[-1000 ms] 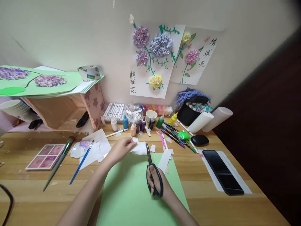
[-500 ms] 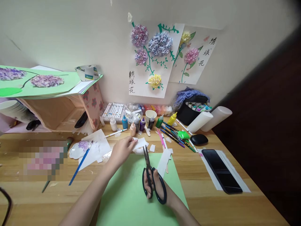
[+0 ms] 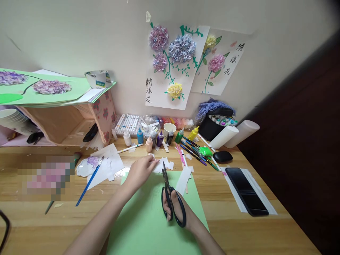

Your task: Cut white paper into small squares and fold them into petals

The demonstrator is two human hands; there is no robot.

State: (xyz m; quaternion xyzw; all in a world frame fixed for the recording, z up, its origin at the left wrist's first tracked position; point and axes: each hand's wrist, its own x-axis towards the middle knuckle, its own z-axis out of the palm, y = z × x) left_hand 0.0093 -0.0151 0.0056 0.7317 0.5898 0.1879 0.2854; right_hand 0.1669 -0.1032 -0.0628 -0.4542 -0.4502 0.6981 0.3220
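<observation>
My left hand (image 3: 142, 170) is over the far edge of a sheet of green paper (image 3: 154, 219), thumb and fingers pinched at a small piece of white paper (image 3: 161, 165). The fingers cover part of that piece. My right hand (image 3: 177, 209) holds black-handled scissors (image 3: 166, 180), fingers in the loops. The blades point away from me, slightly apart, with the tips close to the white paper. A white paper strip (image 3: 183, 180) lies beside the scissors on the green sheet's right part.
Paint bottles (image 3: 159, 139), a paper cup (image 3: 169, 129) and pens (image 3: 196, 154) stand or lie behind the sheet. Right are a black mouse (image 3: 222, 157) and a phone (image 3: 247, 191). Left are a blue paintbrush (image 3: 89, 182) and a palette (image 3: 85, 168). Flower pictures (image 3: 170, 71) hang on the wall.
The view has shifted slightly. My left hand has moved a little right, nearer the scissors, its fingers still at the white paper. The scissors stay in my right hand, nearly in place.
</observation>
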